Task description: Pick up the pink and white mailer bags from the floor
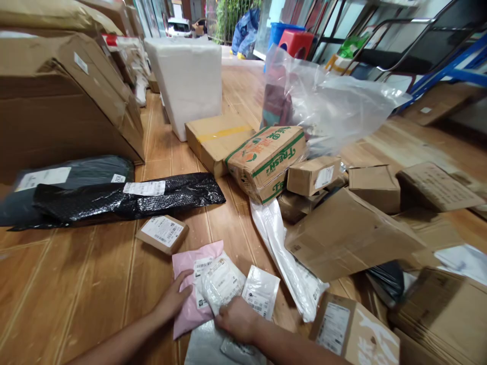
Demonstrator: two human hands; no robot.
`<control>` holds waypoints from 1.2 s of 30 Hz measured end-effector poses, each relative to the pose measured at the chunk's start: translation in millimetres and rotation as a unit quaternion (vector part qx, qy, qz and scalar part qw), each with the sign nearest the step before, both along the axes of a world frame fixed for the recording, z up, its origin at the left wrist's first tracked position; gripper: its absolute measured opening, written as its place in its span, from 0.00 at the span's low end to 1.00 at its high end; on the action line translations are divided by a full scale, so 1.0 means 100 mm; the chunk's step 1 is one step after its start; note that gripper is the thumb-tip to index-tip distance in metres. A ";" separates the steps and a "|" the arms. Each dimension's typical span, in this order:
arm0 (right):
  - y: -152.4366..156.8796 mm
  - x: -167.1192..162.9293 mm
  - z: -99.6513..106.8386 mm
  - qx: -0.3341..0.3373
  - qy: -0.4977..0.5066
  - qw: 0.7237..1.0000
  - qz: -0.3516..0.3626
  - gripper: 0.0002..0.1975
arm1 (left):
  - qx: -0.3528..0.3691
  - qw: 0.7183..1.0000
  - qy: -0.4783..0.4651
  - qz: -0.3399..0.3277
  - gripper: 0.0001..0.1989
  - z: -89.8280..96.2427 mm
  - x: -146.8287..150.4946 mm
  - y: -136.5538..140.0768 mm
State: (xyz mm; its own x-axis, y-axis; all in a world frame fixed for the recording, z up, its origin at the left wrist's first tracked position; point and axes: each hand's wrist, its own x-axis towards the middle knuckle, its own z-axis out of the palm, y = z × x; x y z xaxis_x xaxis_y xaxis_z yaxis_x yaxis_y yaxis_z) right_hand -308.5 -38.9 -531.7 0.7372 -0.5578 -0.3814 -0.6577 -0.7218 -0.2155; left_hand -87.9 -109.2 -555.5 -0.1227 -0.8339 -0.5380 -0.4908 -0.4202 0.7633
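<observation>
My left hand (175,299) rests flat on the left edge of a pink mailer bag (190,274) lying on the wooden floor. My right hand (236,319) pinches the lower end of a clear-white labelled pouch (222,281) that lies across the pink mailer. A second small white pouch (262,290) sits just right of it, and a grey bag (207,347) lies under my right wrist. A small flat cardboard parcel (162,233) with a label lies just beyond the pink mailer.
Long black bubble mailers (125,197) lie to the left before big cartons (57,96). A "FRESH" fruit box (266,159), several brown boxes (350,233), a white foam box (188,76) and a clear plastic bag (327,106) crowd the centre and right.
</observation>
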 end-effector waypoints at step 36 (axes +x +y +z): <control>0.35 -0.14 -0.09 0.186 0.135 0.936 -0.266 0.26 | 0.311 0.912 0.167 0.210 0.41 0.11 0.16 0.28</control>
State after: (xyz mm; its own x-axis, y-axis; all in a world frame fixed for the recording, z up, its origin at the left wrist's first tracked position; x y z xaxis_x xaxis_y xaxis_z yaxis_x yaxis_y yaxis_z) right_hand -322.7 -3.7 -540.4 0.2405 -0.6100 -0.7550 -0.9698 -0.1836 -0.1605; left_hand -71.6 -81.5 -544.2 -0.1069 -0.3909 -0.9142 0.0292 -0.9203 0.3901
